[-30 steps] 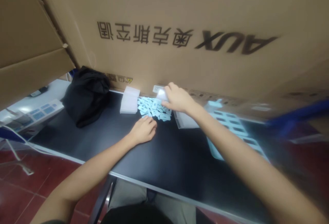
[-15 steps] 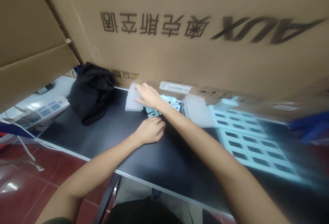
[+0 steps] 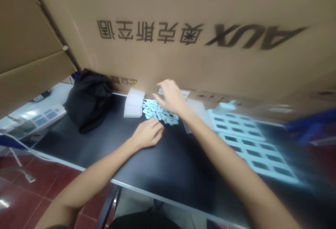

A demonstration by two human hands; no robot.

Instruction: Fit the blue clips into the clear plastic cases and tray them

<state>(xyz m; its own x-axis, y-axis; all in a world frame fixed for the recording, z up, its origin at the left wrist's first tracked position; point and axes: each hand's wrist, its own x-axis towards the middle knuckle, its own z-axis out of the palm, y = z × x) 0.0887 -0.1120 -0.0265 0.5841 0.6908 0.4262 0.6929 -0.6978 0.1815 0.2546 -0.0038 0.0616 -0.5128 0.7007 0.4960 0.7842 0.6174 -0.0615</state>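
My right hand [image 3: 172, 96] is raised over the far side of a pile of small light-blue pieces [image 3: 152, 109], thumb and fingers apart, with nothing visible in it. At the near edge of that pile rests my left hand [image 3: 148, 133], its fingers curled in; whatever they may hold is hidden. The pieces look flat, with small cut-outs. To the left of the pile lies a white stack of sheets or cards [image 3: 133, 110]. A second, translucent whitish stack [image 3: 199, 110] is partly covered by my right forearm.
Light-blue panels with rectangular openings [image 3: 262, 148] lie on the right of the black table [image 3: 168, 173]. A black cloth bundle [image 3: 89, 99] sits at the left, near a white box [image 3: 47, 117]. A large cardboard box [image 3: 157, 57] walls off the back.
My right hand has left the white stack and moved right, over the light-blue pieces. My left hand stays curled beside the pile. The view has shifted slightly.
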